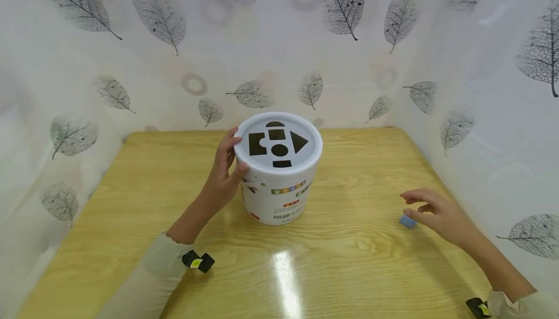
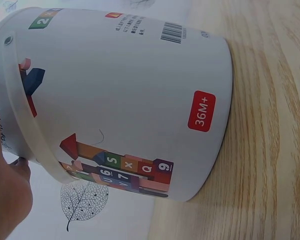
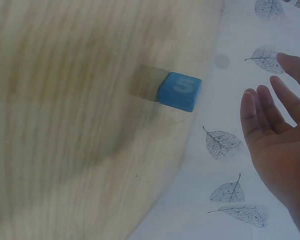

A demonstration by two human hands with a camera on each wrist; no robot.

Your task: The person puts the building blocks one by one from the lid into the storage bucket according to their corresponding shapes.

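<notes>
A white bucket point(image 1: 275, 197) stands upright on the table, its lid point(image 1: 312, 156) cut with several dark shaped holes. My left hand point(image 1: 221, 178) holds the bucket's left side near the rim, thumb toward the front and fingers farther back. In the left wrist view, part of that hand point(image 2: 10, 197) shows beside the bucket's pale handle point(image 2: 27, 120). To the right, a small blue block point(image 1: 408, 221) lies on the tabletop. Over it hovers my right hand point(image 1: 441, 217), fingers loosely bent. The right wrist view shows a "5" on the blue block point(image 3: 180, 91), apart from the hand point(image 3: 277, 132).
The wooden table point(image 1: 349, 260) has its far edge against a pale leaf-printed curtain point(image 1: 279, 57), which also hangs along both sides. A bright light reflection lies on the wood in front of the bucket.
</notes>
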